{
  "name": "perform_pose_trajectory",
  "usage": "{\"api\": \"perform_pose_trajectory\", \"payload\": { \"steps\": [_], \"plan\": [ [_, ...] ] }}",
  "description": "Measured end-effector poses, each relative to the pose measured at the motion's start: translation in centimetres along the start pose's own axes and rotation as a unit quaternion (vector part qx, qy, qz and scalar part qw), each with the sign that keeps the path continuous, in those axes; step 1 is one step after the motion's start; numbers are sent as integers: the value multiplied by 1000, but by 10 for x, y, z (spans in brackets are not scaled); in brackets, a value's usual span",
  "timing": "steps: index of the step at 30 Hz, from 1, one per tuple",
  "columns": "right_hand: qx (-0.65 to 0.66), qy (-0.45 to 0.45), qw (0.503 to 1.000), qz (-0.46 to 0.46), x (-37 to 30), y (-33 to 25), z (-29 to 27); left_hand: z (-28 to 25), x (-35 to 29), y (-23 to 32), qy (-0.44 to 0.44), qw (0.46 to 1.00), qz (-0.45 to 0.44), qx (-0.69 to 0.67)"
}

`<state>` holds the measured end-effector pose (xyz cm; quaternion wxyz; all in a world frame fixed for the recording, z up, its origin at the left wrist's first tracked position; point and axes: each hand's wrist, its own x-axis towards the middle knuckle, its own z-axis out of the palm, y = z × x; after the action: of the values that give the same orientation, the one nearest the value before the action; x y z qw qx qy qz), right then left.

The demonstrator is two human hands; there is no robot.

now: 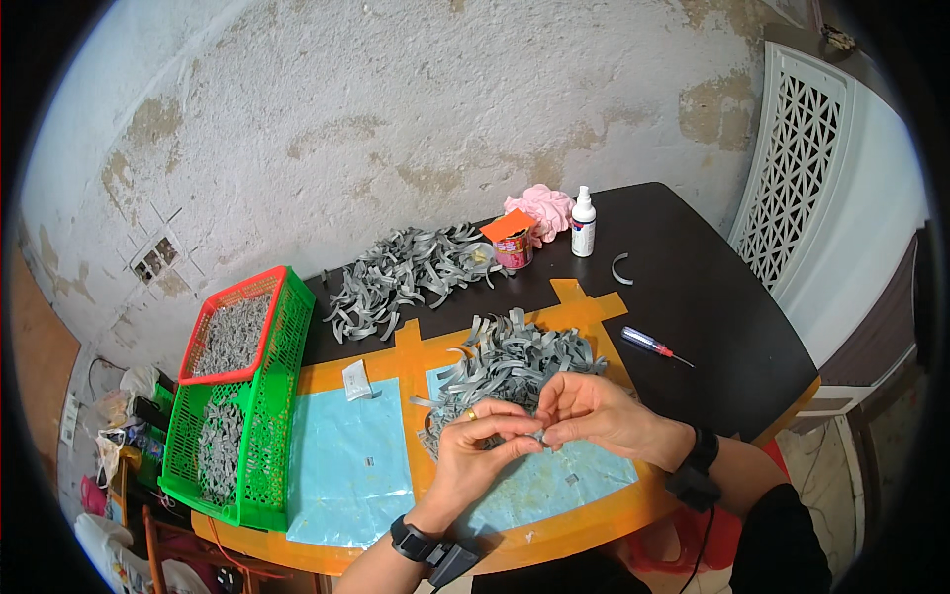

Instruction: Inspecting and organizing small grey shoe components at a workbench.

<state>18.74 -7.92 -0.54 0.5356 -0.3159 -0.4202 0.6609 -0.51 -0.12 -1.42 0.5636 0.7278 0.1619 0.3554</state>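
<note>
My left hand (482,447) and my right hand (604,421) meet over the near middle of the table, fingertips almost touching. Thumb and fingers of each are pinched on a small grey piece (537,436), mostly hidden by the fingers, so its shape is unclear. Just beyond them lies a heap of curved grey strips (510,356), part of it behind my hands. Under the hands is a light blue sheet (534,500) held down with orange tape (604,525).
A larger pile of grey strips (411,272) lies at the back. Green baskets (262,455) and a red-rimmed basket (265,337) at left hold small grey pieces. A screwdriver (653,345), single strip (618,267), white spray bottle (584,226), tin (513,249), pink cloth (544,210) and white packet (356,380) are around.
</note>
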Motion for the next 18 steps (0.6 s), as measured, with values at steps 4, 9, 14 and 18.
{"api": "perform_pose_trajectory", "payload": {
  "steps": [4,9,14,18],
  "plan": [
    [12,11,1000,4,-1,0,1,2,0,2,5,1000,-6,-4],
    [2,29,1000,3,0,0,2,1,-1,1,8,1000,-13,-6],
    [15,27,999,20,-1,-3,0,3,0,4,9,999,28,46],
    [26,34,999,31,-2,-4,2,3,0,1,6,999,24,46]
  ]
}}
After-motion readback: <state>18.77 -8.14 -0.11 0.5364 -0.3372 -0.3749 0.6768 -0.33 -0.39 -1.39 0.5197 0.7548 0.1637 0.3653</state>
